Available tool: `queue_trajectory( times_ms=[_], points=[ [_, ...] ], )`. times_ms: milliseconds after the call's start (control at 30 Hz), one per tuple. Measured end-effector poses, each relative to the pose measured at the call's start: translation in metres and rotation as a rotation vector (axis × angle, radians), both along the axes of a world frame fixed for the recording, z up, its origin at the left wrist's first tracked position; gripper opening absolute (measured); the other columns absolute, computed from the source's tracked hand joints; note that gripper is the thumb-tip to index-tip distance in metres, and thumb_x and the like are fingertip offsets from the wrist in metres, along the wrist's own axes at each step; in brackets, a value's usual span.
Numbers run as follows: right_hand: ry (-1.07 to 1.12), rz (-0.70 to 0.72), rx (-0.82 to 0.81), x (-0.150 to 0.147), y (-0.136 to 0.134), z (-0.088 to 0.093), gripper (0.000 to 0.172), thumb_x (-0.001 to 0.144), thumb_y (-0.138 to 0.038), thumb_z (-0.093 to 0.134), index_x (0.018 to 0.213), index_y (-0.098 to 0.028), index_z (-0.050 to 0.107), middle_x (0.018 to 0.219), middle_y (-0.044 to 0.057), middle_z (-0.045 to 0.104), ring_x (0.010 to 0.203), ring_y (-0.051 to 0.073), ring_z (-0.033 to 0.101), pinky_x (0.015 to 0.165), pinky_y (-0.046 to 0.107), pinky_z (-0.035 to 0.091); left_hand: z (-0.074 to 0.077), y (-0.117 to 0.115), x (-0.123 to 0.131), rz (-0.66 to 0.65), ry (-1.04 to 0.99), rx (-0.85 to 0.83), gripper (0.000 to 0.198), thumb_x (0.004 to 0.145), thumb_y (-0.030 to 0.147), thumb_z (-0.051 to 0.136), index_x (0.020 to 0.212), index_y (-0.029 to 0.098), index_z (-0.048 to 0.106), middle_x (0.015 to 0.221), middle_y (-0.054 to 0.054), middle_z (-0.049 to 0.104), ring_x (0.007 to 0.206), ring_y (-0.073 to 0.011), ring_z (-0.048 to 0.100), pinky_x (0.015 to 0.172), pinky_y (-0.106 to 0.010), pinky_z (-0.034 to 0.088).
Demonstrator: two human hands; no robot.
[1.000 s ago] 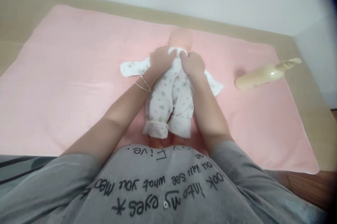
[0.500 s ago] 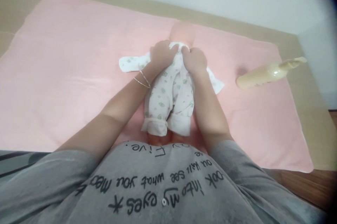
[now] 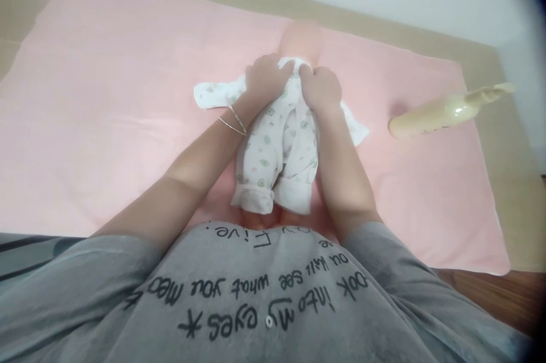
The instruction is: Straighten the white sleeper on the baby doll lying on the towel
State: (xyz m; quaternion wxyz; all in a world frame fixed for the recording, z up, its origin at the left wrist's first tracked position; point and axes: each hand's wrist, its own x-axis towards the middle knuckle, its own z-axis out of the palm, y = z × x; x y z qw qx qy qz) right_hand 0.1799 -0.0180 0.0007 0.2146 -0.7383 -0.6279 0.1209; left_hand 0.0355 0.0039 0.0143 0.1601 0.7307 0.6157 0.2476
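A doll (image 3: 301, 40) lies on a pink mat (image 3: 128, 56), its head away from me and its feet near my shirt. White clothes with a small green print (image 3: 265, 144) cover its body and legs, and the sleeves spread out to both sides. My left hand (image 3: 268, 79) is closed on the cloth at the left of the neck, thumb near the collar. On the right of the neck my right hand (image 3: 322, 89) grips the cloth too, its thumb close to the other one. The fingertips are hidden underneath.
A pale yellow pump bottle (image 3: 435, 117) stands on the mat at the right. The mat lies on a wooden surface (image 3: 516, 181) that meets a white wall at the back.
The view has shifted slightly, so the mat's back edge and the bottle sit a little differently. Both hands keep their hold at the doll's neck.
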Motion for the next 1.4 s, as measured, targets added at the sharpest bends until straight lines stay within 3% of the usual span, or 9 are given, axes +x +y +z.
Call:
queue_trajectory(
  times_ms=[433,633,1033,1267,1400],
  points=[
    [-0.016,-0.001,0.019,0.001,0.001,-0.001,0.062,0.092,-0.059,0.015,0.1,-0.014,0.057,0.094,0.013,0.057,0.104,0.032,0.052,0.088,0.052,0.038,0.001,0.001,-0.001,-0.007,-0.028,0.013,0.03,0.091,0.043,0.042,0.081,0.019,0.057,0.084,-0.002,0.06,0.08,-0.0172,0.049,0.079,-0.036,0.036],
    [0.005,0.028,-0.003,0.001,0.0,0.0,0.061,0.093,-0.057,0.014,0.099,-0.015,0.057,0.094,0.013,0.057,0.105,0.031,0.052,0.088,0.048,0.038,0.002,-0.001,-0.001,0.005,-0.024,-0.046,0.031,0.091,0.048,0.039,0.084,0.023,0.056,0.092,-0.001,0.061,0.08,-0.0149,0.044,0.082,-0.034,0.034],
    [0.009,0.008,-0.015,0.002,-0.001,0.0,0.062,0.094,-0.057,0.013,0.096,-0.013,0.056,0.093,0.015,0.057,0.102,0.029,0.052,0.087,0.045,0.038,-0.001,-0.001,-0.002,-0.018,-0.063,0.03,0.034,0.091,0.046,0.038,0.082,0.019,0.057,0.09,-0.006,0.062,0.088,-0.0202,0.053,0.085,-0.039,0.036],
    [-0.016,-0.015,0.042,-0.006,-0.006,0.009,0.06,0.092,-0.056,0.016,0.095,-0.015,0.059,0.091,0.014,0.061,0.098,0.029,0.057,0.085,0.046,0.041,0.001,-0.002,-0.004,-0.025,-0.009,-0.012,0.037,0.09,0.048,0.036,0.092,0.02,0.06,0.095,-0.006,0.063,0.095,-0.0224,0.055,0.089,-0.036,0.036],
    [-0.093,-0.06,-0.016,-0.013,-0.007,0.015,0.059,0.091,-0.056,0.021,0.095,-0.013,0.062,0.095,0.017,0.063,0.097,0.029,0.058,0.084,0.045,0.042,0.004,-0.002,-0.006,-0.001,0.036,-0.003,0.039,0.089,0.048,0.036,0.089,0.017,0.06,0.095,-0.008,0.064,0.094,-0.0231,0.056,0.087,-0.035,0.036]
  ],
)
